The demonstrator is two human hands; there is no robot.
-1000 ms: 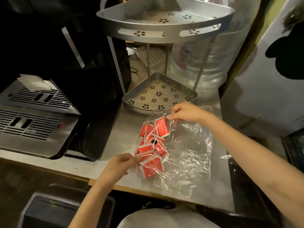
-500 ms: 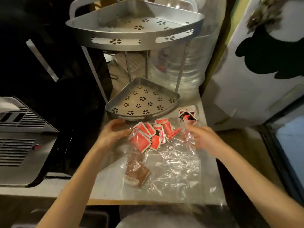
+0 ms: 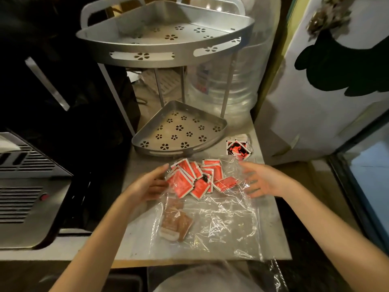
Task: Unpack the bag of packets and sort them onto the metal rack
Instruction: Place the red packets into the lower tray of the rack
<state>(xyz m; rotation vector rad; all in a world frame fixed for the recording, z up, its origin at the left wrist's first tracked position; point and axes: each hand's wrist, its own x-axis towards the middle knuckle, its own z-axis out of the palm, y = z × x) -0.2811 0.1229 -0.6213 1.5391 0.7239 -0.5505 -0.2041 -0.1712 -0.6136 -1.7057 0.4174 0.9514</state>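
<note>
Fingers (image 3: pixel 162 171) of left hand (image 3: pixel 147 184), left of centre: loosely curled at edge of red packets (image 3: pixel 189 178), touching pile, nothing gripped. Centre: clear bag (image 3: pixel 221 224) flat on bench (image 3: pixel 273 228), red packets at its upper end, brown packets (image 3: pixel 176 222) lower. Metal rack (image 3: pixel 179 131) above, both tiers bare. Right of centre: right hand (image 3: pixel 263 180) spread wide, empty; dark-printed packets (image 3: pixel 237 149) above it. Step, judged: gathering red packets. Next: pinch stack, lift to rack tier.

Brown packets (image 3: pixel 175 223) — blurred under clear bag (image 3: pixel 221 224) — print unreadable
</note>
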